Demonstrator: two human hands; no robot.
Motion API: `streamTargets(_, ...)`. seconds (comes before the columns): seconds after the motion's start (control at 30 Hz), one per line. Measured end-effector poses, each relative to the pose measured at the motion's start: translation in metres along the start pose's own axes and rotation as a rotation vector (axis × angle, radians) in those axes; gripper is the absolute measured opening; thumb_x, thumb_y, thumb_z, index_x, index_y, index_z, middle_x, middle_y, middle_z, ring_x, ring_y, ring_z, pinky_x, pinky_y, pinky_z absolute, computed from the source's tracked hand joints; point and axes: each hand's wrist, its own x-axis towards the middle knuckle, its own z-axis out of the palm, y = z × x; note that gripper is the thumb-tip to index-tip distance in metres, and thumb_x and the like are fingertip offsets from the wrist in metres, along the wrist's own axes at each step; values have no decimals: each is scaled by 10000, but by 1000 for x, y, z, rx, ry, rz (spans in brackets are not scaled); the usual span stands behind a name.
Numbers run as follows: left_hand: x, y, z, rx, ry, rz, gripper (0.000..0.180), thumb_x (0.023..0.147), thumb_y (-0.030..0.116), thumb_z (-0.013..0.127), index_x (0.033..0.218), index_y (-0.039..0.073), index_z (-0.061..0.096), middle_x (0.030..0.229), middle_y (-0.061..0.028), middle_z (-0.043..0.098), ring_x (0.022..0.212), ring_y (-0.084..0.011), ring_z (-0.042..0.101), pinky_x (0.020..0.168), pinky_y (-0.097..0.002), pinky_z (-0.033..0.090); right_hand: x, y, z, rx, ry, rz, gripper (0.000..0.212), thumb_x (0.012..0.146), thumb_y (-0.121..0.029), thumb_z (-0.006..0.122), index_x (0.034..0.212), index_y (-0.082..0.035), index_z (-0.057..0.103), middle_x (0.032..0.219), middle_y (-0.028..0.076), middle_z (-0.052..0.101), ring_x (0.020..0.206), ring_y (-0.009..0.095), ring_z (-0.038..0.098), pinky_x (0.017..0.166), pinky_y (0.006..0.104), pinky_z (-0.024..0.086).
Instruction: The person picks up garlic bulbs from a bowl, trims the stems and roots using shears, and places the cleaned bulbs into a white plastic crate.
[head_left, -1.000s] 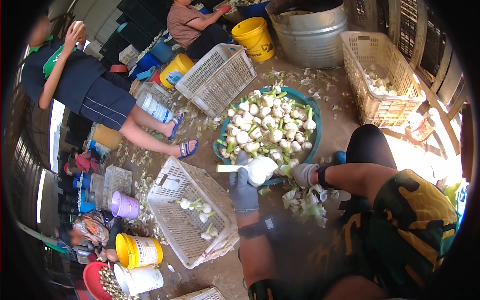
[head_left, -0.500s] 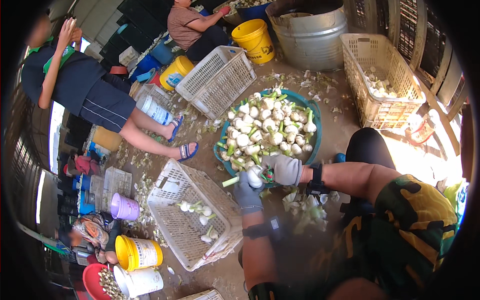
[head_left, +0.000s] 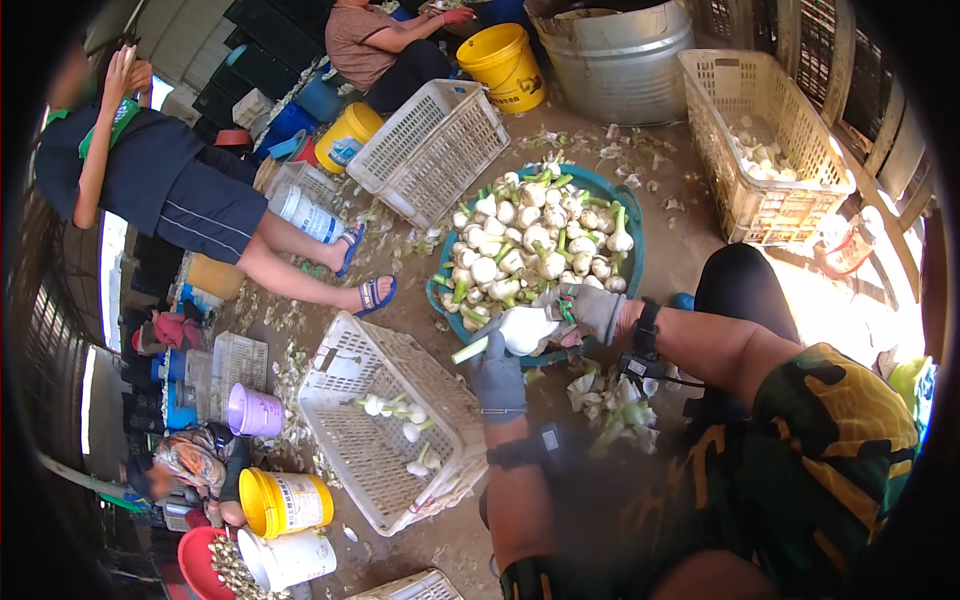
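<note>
My left hand (head_left: 498, 382), in a grey glove, is closed around the green stem of a white garlic bulb (head_left: 528, 330). The stem points left and down. My right hand (head_left: 598, 314), gloved too, is closed at the bulb's right side. A small green and red thing (head_left: 566, 308) shows at its fingers; its kind I cannot make out. Just beyond both hands stands a teal basin (head_left: 633, 272) heaped with garlic bulbs (head_left: 535, 225), stems still on. Left of my left hand is a white plastic crate (head_left: 335, 440) with several garlic bulbs (head_left: 405, 412) inside.
Another crate (head_left: 715, 180) with bulbs stands far right, beside a metal tub (head_left: 615, 70). A crate (head_left: 425, 150) and yellow buckets (head_left: 500, 68) sit beyond the basin. A person (head_left: 200, 180) stands at left. Peeled skins (head_left: 620, 410) litter the floor near my right arm.
The bulb between my hands has turned and now shows a larger smooth white side. My right hand has moved slightly right and up, while my left keeps hold of the stem.
</note>
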Motion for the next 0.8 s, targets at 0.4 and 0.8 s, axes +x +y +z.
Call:
streamTargets(0.4, 4, 2, 4, -448, 167, -574, 398, 880, 311, 452, 1177, 49, 494, 1241, -133, 489, 1144, -281, 472, 916, -484, 398, -3, 3, 24, -1016, 196, -927, 226, 701, -180, 672, 850, -36, 580, 791, 156, 599, 686, 343, 564, 629, 357, 478)
streamTargets(0.8, 7, -19, -10, -634, -155, -60, 405, 815, 184, 465, 1178, 8, 488, 1231, -181, 492, 1161, -314, 461, 969, -488, 383, -11, -12, 20, -83, -190, -290, 303, 765, -188, 685, 1024, -70, 579, 951, 88, 611, 761, 163, 613, 611, 301, 499)
